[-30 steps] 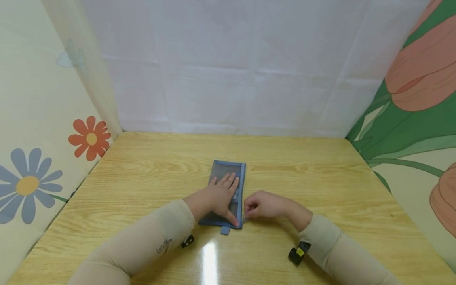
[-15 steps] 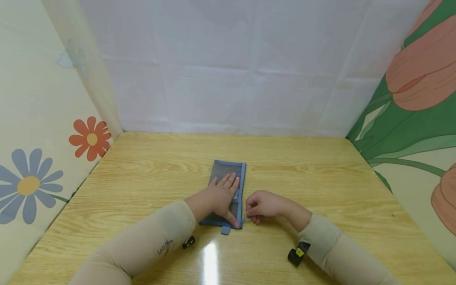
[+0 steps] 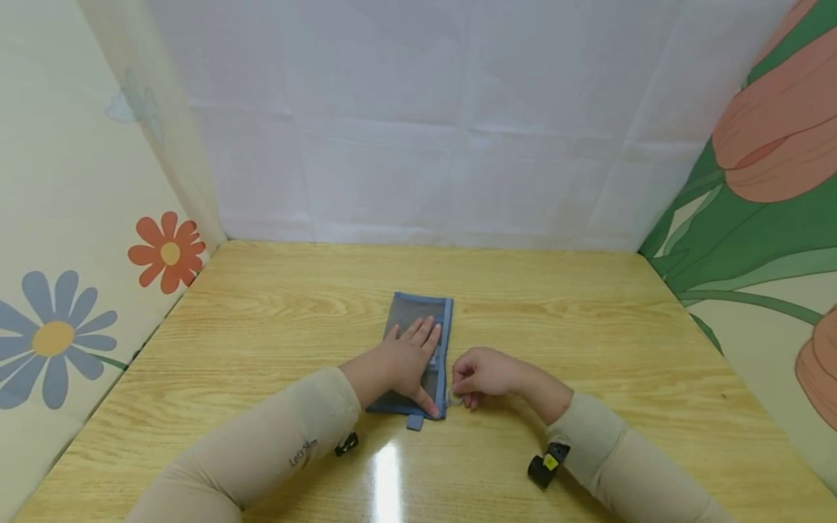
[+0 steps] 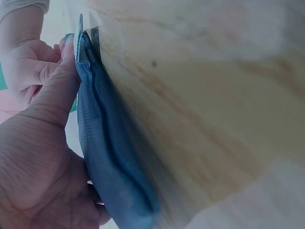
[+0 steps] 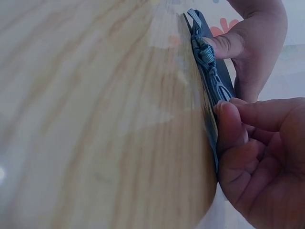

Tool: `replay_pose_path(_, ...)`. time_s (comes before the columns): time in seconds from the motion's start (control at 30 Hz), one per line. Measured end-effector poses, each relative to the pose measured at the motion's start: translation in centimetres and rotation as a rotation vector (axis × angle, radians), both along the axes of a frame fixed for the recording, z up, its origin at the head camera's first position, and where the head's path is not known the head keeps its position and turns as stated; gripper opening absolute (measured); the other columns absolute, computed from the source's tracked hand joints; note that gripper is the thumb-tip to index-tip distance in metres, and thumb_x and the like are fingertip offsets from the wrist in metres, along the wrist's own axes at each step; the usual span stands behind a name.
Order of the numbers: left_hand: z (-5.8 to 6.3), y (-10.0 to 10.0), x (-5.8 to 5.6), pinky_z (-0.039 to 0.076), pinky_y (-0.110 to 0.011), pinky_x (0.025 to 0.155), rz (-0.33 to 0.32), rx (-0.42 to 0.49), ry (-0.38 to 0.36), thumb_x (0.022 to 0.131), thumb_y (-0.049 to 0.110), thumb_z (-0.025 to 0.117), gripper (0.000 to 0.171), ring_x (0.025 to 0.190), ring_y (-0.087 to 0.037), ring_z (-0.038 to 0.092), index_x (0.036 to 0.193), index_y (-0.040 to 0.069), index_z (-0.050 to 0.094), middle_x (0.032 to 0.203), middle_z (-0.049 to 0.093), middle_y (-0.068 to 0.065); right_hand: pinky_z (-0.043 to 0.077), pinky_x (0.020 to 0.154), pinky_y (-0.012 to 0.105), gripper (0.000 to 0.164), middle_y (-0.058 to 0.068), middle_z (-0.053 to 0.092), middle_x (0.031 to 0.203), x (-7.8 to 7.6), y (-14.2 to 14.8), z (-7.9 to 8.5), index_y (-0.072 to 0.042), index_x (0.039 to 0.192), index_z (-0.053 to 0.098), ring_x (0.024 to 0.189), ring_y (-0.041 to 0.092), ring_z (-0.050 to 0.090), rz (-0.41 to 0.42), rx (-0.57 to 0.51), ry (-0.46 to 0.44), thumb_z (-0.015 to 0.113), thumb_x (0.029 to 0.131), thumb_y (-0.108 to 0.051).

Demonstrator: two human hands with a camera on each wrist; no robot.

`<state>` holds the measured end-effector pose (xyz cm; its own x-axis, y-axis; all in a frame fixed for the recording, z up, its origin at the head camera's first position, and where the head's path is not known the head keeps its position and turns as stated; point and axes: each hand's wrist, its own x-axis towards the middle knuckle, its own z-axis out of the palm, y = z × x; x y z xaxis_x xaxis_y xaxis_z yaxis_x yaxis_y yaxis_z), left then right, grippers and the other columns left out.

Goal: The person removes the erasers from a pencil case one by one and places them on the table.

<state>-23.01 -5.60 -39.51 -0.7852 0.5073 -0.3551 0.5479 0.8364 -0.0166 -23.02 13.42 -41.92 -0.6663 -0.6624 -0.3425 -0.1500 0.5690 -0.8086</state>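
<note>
Down on the wood-grain table (image 3: 261, 319), the blue-edged mesh pouch (image 3: 413, 309) is laid flat near the centre, and it is pressed by the left hand (image 3: 408, 361), fingers spread and straight, nothing gripped. Much of the mesh is covered by that palm, so what lies inside can only be glimpsed beside the fingers. At the near right corner, a thin loop (image 5: 221, 90) is pinched between the thumb and forefinger of the right hand (image 3: 487, 372), its other fingers curled in. A small blue tab (image 3: 415, 422) is left jutting from the near edge. Black devices are worn under both sleeves, the right one (image 3: 549, 465) marked with yellow. The scene is closed in by a white cloth (image 3: 418, 131) behind, a daisy-print sheet (image 3: 65, 181) at left and a tulip-print sheet (image 3: 778, 138) at right.
</note>
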Motion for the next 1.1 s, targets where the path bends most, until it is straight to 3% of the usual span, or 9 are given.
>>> replay_pose_path(0.4,0.2,0.0,0.0,0.013,-0.052,0.107,0.0,-0.006,0.001,0.047,0.085,0.054,0.139,0.138,-0.03,-0.001,0.147,0.008,-0.001,0.151,-0.006,-0.015,0.051,0.054,0.03,0.015,0.004,0.061,0.062,-0.6,0.3,0.1,-0.003,0.073,0.062,0.055,0.014,0.059,-0.074,-0.002,0.041,0.058,0.087,-0.004)
replay_pose_path(0.73,0.0,-0.1,-0.1,0.014,-0.05,0.108,-0.003,-0.011,-0.003,0.046,0.086,0.053,0.139,0.138,-0.031,-0.002,0.147,0.008,-0.003,0.151,-0.008,-0.015,0.051,0.053,0.03,0.012,0.006,0.062,0.063,-1.5,0.4,0.0,0.001,0.075,0.062,0.055,0.016,0.06,-0.165,-0.042,0.103,0.058,0.086,-0.004)
replay_pose_path(1.1,0.1,0.0,0.0,0.015,-0.05,0.107,-0.008,-0.023,-0.024,0.048,0.086,0.052,0.138,0.138,-0.03,-0.004,0.147,0.009,-0.004,0.151,-0.01,-0.014,0.049,0.049,0.028,0.013,0.005,0.062,0.062,-2.5,0.3,0.1,-0.001,0.075,0.061,0.054,0.016,0.06,-0.2,0.011,0.127,0.058,0.087,-0.006)
